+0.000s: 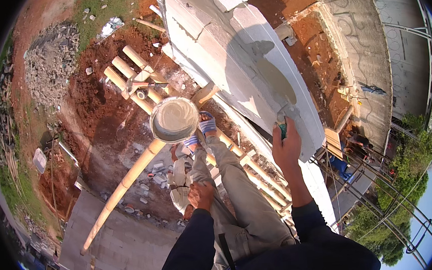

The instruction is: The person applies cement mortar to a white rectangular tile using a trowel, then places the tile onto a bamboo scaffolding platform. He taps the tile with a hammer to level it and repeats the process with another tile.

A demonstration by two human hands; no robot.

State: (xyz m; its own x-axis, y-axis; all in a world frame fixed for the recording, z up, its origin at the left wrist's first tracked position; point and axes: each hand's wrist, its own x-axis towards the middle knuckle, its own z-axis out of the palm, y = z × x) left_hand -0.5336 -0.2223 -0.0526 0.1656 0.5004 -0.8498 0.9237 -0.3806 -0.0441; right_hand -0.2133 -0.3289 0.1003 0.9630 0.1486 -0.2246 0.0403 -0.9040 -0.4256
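Observation:
My right hand (286,142) grips the green handle of a trowel (288,111) at the top of a pale block wall (255,17). The trowel's grey, mortar-smeared blade lies against the wall top, beside a patch of wet mortar (275,77). My left hand (201,194) is curled closed against my trouser leg, with nothing visible in it. Ahead of my feet, a round bucket (160,133) of grey mortar (174,115) sits on the bamboo scaffold.
Bamboo poles (124,195) form the scaffold high above red soil. Another person (180,188) is below, among broken blocks. A rubble heap (53,64) lies far left. Steel rebar (379,208) juts out at right, and a curved grey wall (361,47) stands beyond.

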